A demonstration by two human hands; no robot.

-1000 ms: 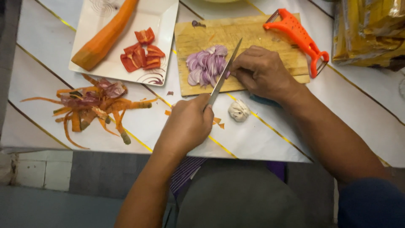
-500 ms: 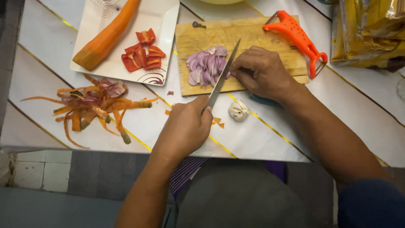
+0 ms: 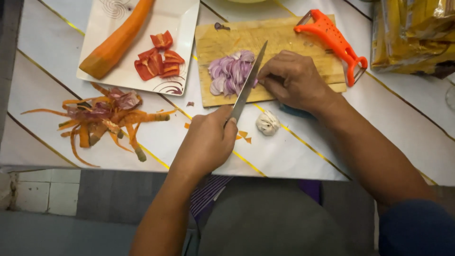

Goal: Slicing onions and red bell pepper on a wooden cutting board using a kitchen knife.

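Note:
My left hand [image 3: 206, 142] grips the handle of a kitchen knife [image 3: 249, 83]. Its blade slants up over the wooden cutting board [image 3: 227, 40], with the edge against a pile of sliced purple onion [image 3: 227, 73]. My right hand [image 3: 294, 80] rests on the board just right of the blade. Its fingers are curled down on a small piece of onion at the knife's edge, and most of that piece is hidden under the fingers.
An orange peeler [image 3: 334, 40] lies on the board's right end. A white plate [image 3: 177, 28] holds a peeled carrot [image 3: 118, 40] and red pepper pieces [image 3: 159, 61]. Carrot and onion peels [image 3: 102, 118] lie at the left. A garlic bulb [image 3: 268, 122] sits near the table edge. Yellow packets [image 3: 412, 33] are at the far right.

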